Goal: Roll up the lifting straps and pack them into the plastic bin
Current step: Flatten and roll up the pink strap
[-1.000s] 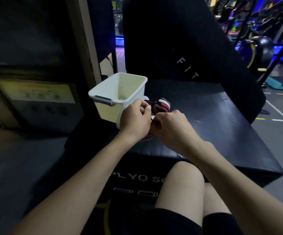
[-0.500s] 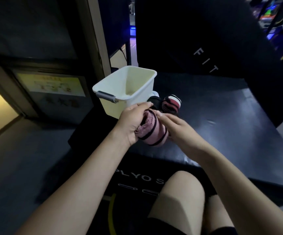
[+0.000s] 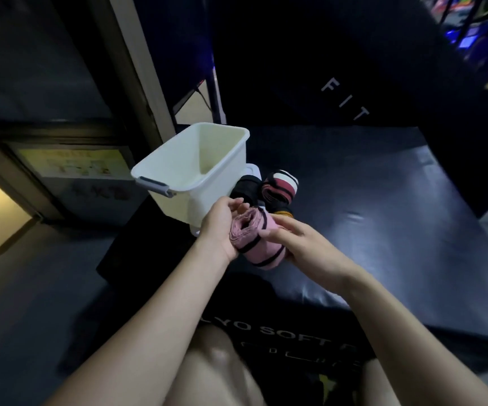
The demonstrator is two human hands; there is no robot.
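A rolled pink strap with black stripes (image 3: 256, 241) is held between both hands above the front edge of the black plyo box (image 3: 383, 218). My left hand (image 3: 222, 227) cups its left end, fingers curled over the top. My right hand (image 3: 298, 244) holds its right side, fingers laid along the roll. The white plastic bin (image 3: 196, 168) stands just behind my left hand; I see nothing in the part of its inside that shows. Behind the roll lie more straps: a black one (image 3: 247, 187) and a dark red, white and black roll (image 3: 279, 187).
A tall black padded block marked FIT (image 3: 345, 98) rises behind the box. A wooden door frame (image 3: 137, 68) and a dark wall with a yellow sign (image 3: 73, 165) stand at left. My bare knee (image 3: 216, 367) is below, against the box front.
The pink roll has come into plain view between my hands, lifted off the box. My left hand has turned to cup its end and my right hand has opened along its side.
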